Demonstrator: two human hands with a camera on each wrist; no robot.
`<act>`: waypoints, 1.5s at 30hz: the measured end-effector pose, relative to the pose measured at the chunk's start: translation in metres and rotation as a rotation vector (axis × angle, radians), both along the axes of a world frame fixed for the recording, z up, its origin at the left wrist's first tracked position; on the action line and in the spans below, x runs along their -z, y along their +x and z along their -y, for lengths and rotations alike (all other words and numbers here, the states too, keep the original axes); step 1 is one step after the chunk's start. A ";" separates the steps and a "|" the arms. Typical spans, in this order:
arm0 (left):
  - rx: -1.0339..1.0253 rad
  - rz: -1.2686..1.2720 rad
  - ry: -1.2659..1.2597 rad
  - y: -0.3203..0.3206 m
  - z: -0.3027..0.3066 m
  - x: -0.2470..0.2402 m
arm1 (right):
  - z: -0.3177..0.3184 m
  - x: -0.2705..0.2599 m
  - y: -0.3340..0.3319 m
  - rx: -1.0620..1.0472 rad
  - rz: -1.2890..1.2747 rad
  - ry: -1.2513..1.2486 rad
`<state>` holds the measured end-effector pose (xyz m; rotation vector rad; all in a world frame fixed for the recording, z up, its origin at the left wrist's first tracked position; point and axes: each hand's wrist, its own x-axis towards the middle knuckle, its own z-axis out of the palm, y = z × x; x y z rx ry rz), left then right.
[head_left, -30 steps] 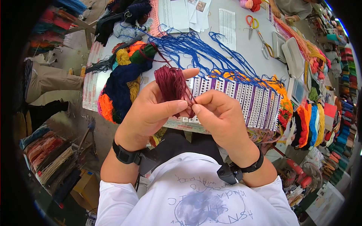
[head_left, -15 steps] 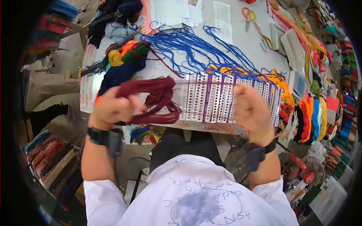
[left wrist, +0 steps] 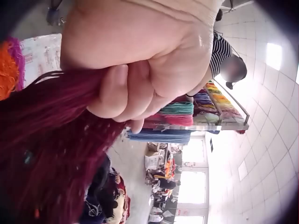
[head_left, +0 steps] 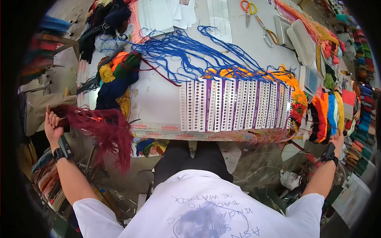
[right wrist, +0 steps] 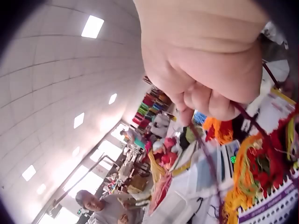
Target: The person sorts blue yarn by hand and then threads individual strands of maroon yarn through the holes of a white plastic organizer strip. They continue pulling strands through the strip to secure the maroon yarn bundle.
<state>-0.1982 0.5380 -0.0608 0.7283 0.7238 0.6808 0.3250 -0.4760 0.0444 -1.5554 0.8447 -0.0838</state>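
Left hand: Held out past the table's left side, the person's left hand [head_left: 54,122] has its fingers curled tightly round one end of a loose, fringed maroon yarn skein [head_left: 113,133].
Maroon skein: It hangs from that hand, spreading past the front left corner of the white-topped table [head_left: 154,97], near a navy yarn bundle [head_left: 115,92].
Right hand: Stretched out on the opposite side, the right hand [head_left: 337,141] is clamped on thin maroon strands [right wrist: 210,158], which trail from its curled fingers in the right wrist view.
Perforated strips: White and purple strips punched with holes [head_left: 238,105] lie side by side along the near edge.
Blue yarn: Long blue strands [head_left: 186,51] fan out beyond the strips; bright orange yarn [head_left: 293,85] bunches at their right end.
Scissors: A pair with red and yellow handles [head_left: 248,14] lies farther back.
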 end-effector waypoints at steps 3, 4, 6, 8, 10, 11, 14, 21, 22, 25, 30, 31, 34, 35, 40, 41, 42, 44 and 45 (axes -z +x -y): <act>-0.196 -0.095 -0.167 0.120 0.145 -0.024 | -0.118 0.022 -0.027 -0.305 0.127 -0.009; 0.352 0.045 -0.125 0.115 0.153 0.014 | -0.179 0.047 -0.035 -0.393 0.021 0.022; 0.498 -0.056 -0.311 0.160 0.225 0.071 | -0.267 0.132 -0.071 -0.965 0.246 -0.285; 0.638 -0.300 -0.357 0.208 0.292 0.109 | -0.363 0.190 -0.105 -0.879 -0.096 -0.065; 0.748 -0.546 -0.057 0.242 0.340 0.145 | -0.438 0.233 -0.133 -0.963 -0.116 -0.047; 0.766 -0.639 0.141 0.255 0.355 0.171 | -0.462 0.260 -0.141 -1.048 -0.130 -0.111; 0.634 -0.665 0.443 0.272 0.377 0.235 | -0.506 0.308 -0.164 -1.107 -0.076 -0.273; 0.657 -0.669 -0.105 0.290 0.381 0.223 | -0.518 0.331 -0.174 -1.042 -0.076 -0.425; 0.650 -0.618 -0.213 0.289 0.380 0.222 | -0.518 0.330 -0.176 -1.025 -0.058 -0.414; 0.677 -0.596 -0.257 0.288 0.379 0.224 | -0.516 0.326 -0.182 -1.040 0.060 -0.423; 0.769 -0.658 -0.157 0.292 0.374 0.225 | -0.505 0.322 -0.194 -1.157 0.381 -0.463; 0.820 -0.715 -0.068 0.292 0.374 0.224 | -0.503 0.323 -0.194 -1.158 0.378 -0.466; 0.787 -0.741 0.187 0.289 0.378 0.223 | -0.501 0.317 -0.189 -1.156 0.409 -0.379; 0.788 -0.741 0.185 0.287 0.376 0.223 | -0.499 0.312 -0.186 -1.197 0.344 -0.445; 0.421 -0.326 -0.436 0.253 0.332 0.216 | -0.492 0.297 -0.167 -1.414 0.133 -1.037; 0.416 -0.231 -0.582 0.248 0.327 0.208 | -0.490 0.300 -0.166 -1.416 0.135 -1.033; 0.413 -0.231 -0.578 0.248 0.326 0.197 | -0.489 0.302 -0.164 -1.412 0.197 -1.084; 0.571 -0.147 -0.702 0.250 0.325 0.181 | -0.490 0.309 -0.164 -1.379 0.261 -1.126; 0.571 -0.148 -0.700 0.249 0.324 0.182 | -0.490 0.307 -0.163 -1.378 0.262 -1.125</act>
